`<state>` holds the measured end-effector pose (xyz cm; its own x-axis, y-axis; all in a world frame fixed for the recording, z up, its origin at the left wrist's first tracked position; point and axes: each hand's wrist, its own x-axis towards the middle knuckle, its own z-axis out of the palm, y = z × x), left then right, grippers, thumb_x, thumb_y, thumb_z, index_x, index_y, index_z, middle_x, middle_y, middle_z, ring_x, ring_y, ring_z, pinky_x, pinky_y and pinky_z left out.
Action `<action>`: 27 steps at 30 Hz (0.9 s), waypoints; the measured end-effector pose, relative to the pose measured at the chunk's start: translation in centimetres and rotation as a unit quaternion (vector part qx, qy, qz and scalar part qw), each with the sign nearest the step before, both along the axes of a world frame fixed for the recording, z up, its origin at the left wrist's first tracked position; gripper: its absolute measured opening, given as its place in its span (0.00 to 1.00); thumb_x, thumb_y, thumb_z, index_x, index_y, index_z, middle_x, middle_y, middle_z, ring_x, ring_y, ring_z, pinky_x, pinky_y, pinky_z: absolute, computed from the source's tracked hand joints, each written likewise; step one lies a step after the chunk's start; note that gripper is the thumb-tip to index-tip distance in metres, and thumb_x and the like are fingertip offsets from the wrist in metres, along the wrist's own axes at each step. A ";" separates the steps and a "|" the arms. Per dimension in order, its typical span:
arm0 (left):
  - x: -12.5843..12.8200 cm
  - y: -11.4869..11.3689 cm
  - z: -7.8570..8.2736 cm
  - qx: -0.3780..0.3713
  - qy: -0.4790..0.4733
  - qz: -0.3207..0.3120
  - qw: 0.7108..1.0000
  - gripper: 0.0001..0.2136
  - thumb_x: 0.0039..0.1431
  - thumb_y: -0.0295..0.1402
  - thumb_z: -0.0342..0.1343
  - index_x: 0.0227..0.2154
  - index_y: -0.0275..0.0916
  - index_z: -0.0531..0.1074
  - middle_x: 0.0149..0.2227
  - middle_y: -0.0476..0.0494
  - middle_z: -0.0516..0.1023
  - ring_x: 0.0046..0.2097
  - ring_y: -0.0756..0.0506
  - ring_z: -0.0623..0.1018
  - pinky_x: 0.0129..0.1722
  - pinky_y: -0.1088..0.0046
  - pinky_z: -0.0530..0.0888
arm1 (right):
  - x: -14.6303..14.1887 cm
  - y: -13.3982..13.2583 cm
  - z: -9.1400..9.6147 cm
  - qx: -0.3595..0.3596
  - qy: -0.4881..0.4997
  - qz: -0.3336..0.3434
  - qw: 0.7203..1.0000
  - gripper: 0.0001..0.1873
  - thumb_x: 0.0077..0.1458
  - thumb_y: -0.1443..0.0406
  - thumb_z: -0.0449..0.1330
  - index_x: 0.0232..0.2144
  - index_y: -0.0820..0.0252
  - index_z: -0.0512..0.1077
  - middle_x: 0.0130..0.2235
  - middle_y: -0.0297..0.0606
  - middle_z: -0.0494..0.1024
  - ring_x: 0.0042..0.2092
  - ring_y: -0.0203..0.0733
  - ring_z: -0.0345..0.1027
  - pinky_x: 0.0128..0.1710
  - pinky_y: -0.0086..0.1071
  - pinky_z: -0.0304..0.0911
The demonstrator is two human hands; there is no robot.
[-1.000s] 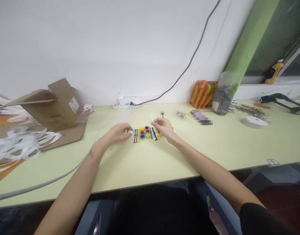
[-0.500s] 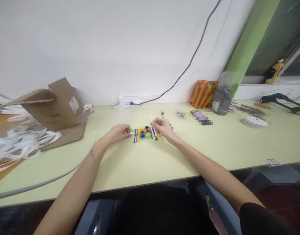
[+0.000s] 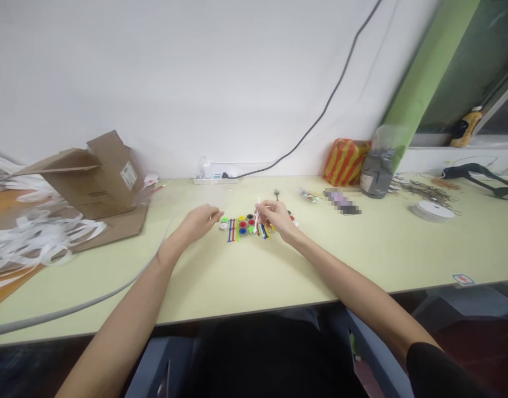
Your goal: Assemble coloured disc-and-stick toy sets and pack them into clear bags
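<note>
A white plastic arrow [image 3: 256,220] is pinched upright between the thumb and fingers of my right hand [image 3: 274,217], over a cluster of small coloured parts. My left hand [image 3: 204,219] hovers at the cluster's left end, fingers loosely extended and seemingly holding nothing. Just beside its fingertips are a green round piece [image 3: 224,219] and a white round piece [image 3: 224,226]. Blue, red and yellow arrows [image 3: 232,230] stand side by side to the right of these. Further along come red [image 3: 242,224] and blue round pieces [image 3: 242,232]. My right hand partly covers more arrows [image 3: 263,231] and discs.
A cardboard box [image 3: 85,182] and white strips [image 3: 42,237] occupy the left. Along the wall sits a power strip [image 3: 215,177]. A small bag of parts [image 3: 309,195], a striped bag [image 3: 345,161] and a white spool [image 3: 434,210] stand right. A grey cable [image 3: 92,301] crosses the left side.
The white arrow in my right hand now points down toward the cluster. My left hand has lifted slightly away, uncovering the white round piece. The view has shifted a little.
</note>
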<state>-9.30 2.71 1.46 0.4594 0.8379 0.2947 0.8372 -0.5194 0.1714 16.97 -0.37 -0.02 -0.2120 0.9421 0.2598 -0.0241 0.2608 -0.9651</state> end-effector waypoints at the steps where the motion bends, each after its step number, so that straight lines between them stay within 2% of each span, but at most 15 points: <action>1: 0.0 0.0 -0.1 0.007 -0.002 0.007 1.000 0.19 0.68 0.43 0.42 0.25 0.40 0.69 0.28 0.42 0.72 0.31 0.44 0.70 0.33 0.68 0.60 | -0.5 0.4 0.0 -0.007 -0.021 0.004 1.000 0.20 0.57 0.51 0.60 0.26 0.61 0.70 0.21 0.36 0.75 0.18 0.31 0.59 0.15 0.24 0.51; 5: 0.1 0.0 -0.6 0.023 0.001 0.022 0.999 0.18 0.68 0.42 0.42 0.25 0.41 0.68 0.27 0.43 0.70 0.31 0.44 0.70 0.33 0.68 0.60 | -3.5 2.6 0.1 -0.032 -0.160 0.022 0.986 0.16 0.58 0.58 0.57 0.24 0.63 0.71 0.24 0.42 0.80 0.19 0.33 0.63 0.15 0.25 0.55; 8: 0.1 -0.1 -0.9 0.025 0.011 0.025 0.999 0.18 0.68 0.41 0.41 0.25 0.41 0.68 0.27 0.43 0.70 0.31 0.43 0.70 0.33 0.68 0.60 | -5.7 4.2 0.5 -0.010 -0.304 0.001 0.953 0.15 0.57 0.63 0.54 0.24 0.63 0.75 0.25 0.41 0.80 0.21 0.34 0.66 0.20 0.25 0.60; 11: 0.1 -0.1 -1.1 0.025 0.016 0.023 0.999 0.19 0.68 0.41 0.41 0.24 0.41 0.68 0.27 0.42 0.70 0.30 0.43 0.70 0.32 0.67 0.58 | -6.8 5.1 0.7 0.011 -0.385 -0.017 0.923 0.13 0.53 0.67 0.56 0.22 0.63 0.76 0.24 0.41 0.80 0.25 0.37 0.70 0.27 0.26 0.63; 14: 0.1 0.0 -1.2 0.025 0.015 0.022 0.999 0.19 0.68 0.41 0.41 0.24 0.41 0.68 0.27 0.41 0.71 0.30 0.43 0.71 0.31 0.67 0.58 | -7.3 5.2 0.8 0.023 -0.437 -0.021 0.899 0.10 0.50 0.67 0.59 0.20 0.63 0.76 0.23 0.44 0.79 0.28 0.41 0.72 0.31 0.28 0.64; 18: 0.1 0.0 -1.3 0.024 0.011 0.021 0.999 0.19 0.68 0.40 0.42 0.23 0.40 0.68 0.27 0.41 0.73 0.31 0.43 0.71 0.31 0.67 0.58 | -7.5 5.2 1.0 0.038 -0.482 -0.001 0.875 0.11 0.50 0.66 0.59 0.20 0.63 0.76 0.25 0.45 0.79 0.30 0.42 0.73 0.31 0.28 0.62; 27: 0.1 0.2 -1.6 0.019 0.012 0.011 1.000 0.18 0.67 0.40 0.42 0.23 0.41 0.66 0.27 0.41 0.73 0.30 0.43 0.71 0.30 0.67 0.56 | -6.9 5.6 0.9 0.045 -0.509 0.034 0.859 0.15 0.52 0.65 0.58 0.16 0.63 0.74 0.22 0.43 0.77 0.25 0.38 0.69 0.28 0.28 0.60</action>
<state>-9.19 2.91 -0.11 0.4481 0.8362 0.3160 0.8519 -0.5066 0.1325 10.04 5.21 0.85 -0.4267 0.9041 -0.0214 0.8022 0.3675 -0.4706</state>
